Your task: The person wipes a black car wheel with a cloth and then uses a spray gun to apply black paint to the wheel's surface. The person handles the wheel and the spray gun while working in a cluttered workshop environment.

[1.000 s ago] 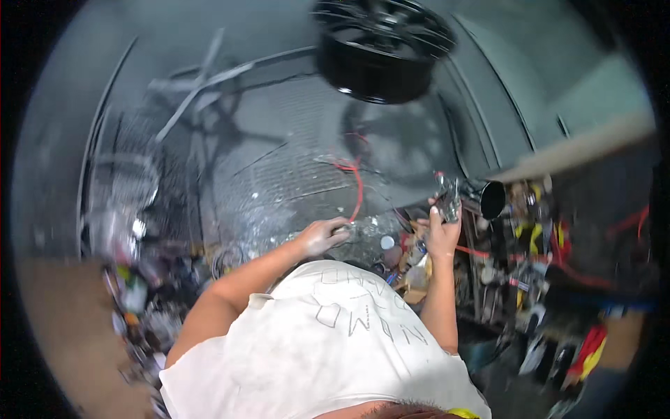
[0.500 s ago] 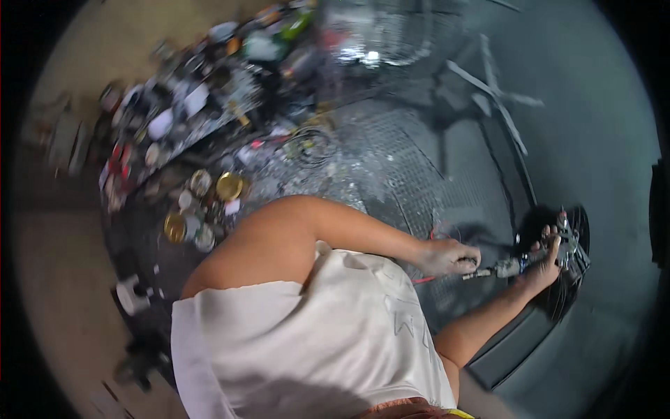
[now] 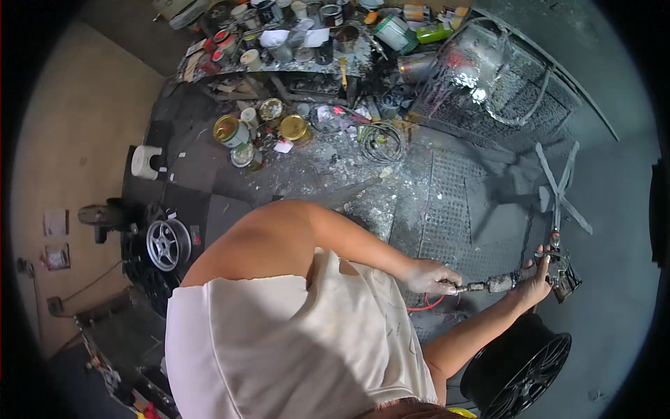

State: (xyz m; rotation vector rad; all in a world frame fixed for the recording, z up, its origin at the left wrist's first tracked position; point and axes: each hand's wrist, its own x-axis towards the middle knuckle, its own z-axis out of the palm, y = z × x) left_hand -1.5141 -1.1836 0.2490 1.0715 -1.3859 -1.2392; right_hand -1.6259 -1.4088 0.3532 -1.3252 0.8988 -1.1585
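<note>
At the right, my right hand (image 3: 533, 288) is wrapped round the grip of a spray gun (image 3: 560, 271) with a metal body. From the grip, a paint-spattered fitting (image 3: 497, 283) runs back toward my left hand (image 3: 431, 277). Dusted with grey, my left hand is closed round the hose end at the narrow metal connector (image 3: 469, 287). A red hose (image 3: 427, 305) curls below that hand. The black wheel rim (image 3: 520, 366) stands below and behind my right forearm, partly hidden by it.
A cluttered bench (image 3: 300, 68) of paint cans lies at the far left. Open tins (image 3: 294, 128) and a coiled hose (image 3: 382, 143) sit on the spattered floor. A cross-shaped stand (image 3: 562, 188) is beyond the gun. Left are a white stool (image 3: 145, 162) and a silver wheel (image 3: 167, 244).
My view has turned left, so the bench, stand and black rim have swung clockwise across it. Both hands keep their grips on the spray gun and hose end.
</note>
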